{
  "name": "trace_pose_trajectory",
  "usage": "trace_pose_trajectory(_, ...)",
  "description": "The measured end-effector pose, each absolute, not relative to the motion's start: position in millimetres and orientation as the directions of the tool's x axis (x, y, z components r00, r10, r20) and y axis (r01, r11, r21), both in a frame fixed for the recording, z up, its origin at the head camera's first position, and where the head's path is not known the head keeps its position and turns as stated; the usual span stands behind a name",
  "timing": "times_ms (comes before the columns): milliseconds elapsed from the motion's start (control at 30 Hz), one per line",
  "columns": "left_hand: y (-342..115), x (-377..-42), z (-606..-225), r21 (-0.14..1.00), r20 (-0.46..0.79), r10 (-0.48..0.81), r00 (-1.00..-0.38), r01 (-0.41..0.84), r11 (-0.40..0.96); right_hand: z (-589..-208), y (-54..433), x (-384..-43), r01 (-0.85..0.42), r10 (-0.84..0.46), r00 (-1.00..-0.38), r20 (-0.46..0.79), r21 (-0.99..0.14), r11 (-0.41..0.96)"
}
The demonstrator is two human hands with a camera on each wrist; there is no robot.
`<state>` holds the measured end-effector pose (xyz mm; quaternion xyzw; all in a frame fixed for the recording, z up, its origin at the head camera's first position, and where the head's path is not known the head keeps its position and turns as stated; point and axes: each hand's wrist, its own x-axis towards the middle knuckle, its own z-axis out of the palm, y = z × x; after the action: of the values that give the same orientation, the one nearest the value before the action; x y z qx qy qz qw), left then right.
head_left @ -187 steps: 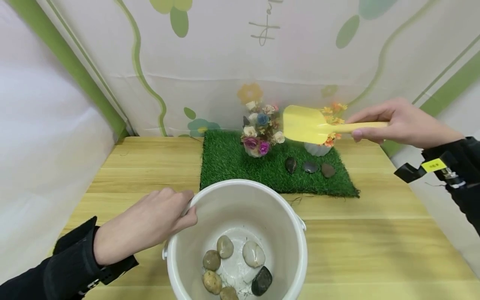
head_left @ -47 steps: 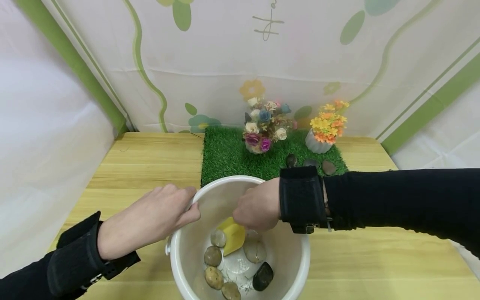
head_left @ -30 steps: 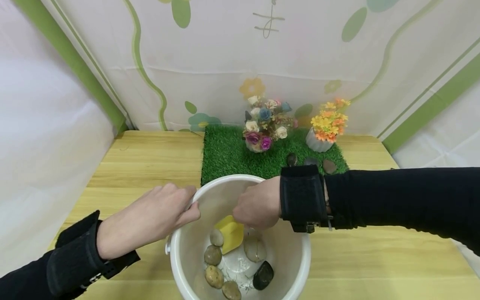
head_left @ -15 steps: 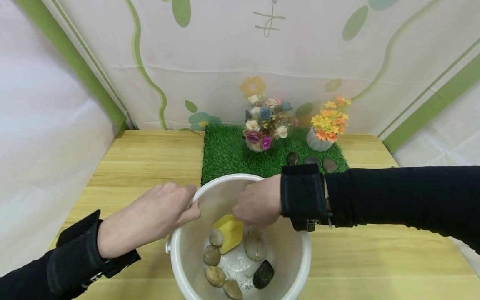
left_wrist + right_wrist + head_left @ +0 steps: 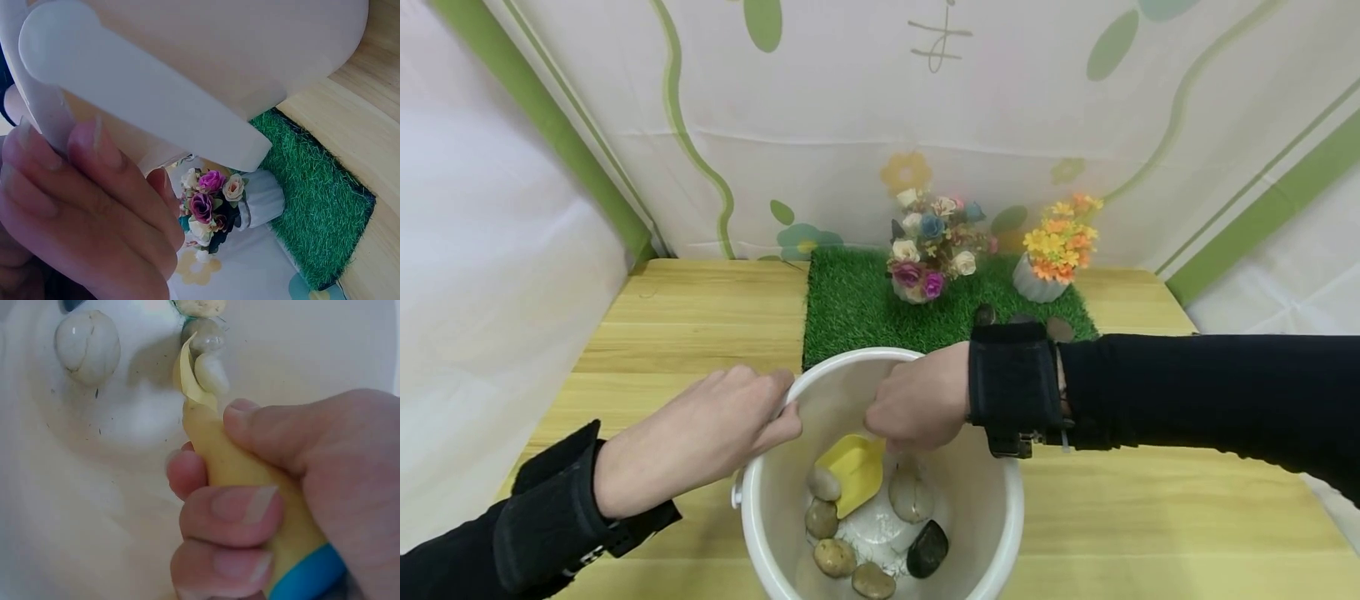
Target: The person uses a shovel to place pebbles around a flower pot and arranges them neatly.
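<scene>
The right hand [image 5: 917, 400] has its grip closed round the handle of a yellow trowel [image 5: 859, 475], its blade low inside the white bucket [image 5: 1014, 508], against a pale stone [image 5: 823, 483] on the left. The left hand [image 5: 703, 437], grip curled over the rim, holds the bucket's left side. The green mat [image 5: 850, 308] lies on the surface [image 5: 1150, 500], at the far side.

The trowel [image 5: 859, 477] is yellow, the bucket [image 5: 838, 402] white, the backdrop [image 5: 850, 100] flower-patterned.
</scene>
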<state>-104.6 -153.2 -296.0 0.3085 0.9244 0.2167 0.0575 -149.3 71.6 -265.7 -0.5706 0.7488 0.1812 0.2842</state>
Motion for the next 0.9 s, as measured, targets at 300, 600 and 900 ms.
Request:
trace_pose_trajectory(300,-153.1,-105.2,-295.9,0.427,0.028,0.596,-0.803,0.548,0.719,-268.6,68.1,-149.2,-0.958,-0.723,-0.197,-0.662,-0.027,0.285)
trace_pose_trajectory(600,-153.3,-106.3,-296.2,0.422,0.041,0.603,-0.797,0.561,0.712,-270.9,66.1,-145.1,-0.943,-0.717,-0.24,-0.655,-0.017,0.332)
trace_pose_trajectory(900,-153.8,-106.2,-296.6,0.433,0.035,0.601,-0.798,0.554,0.711,-268.8,69.7,-147.1,-0.933,-0.734,-0.236,-0.637,-0.062,0.354)
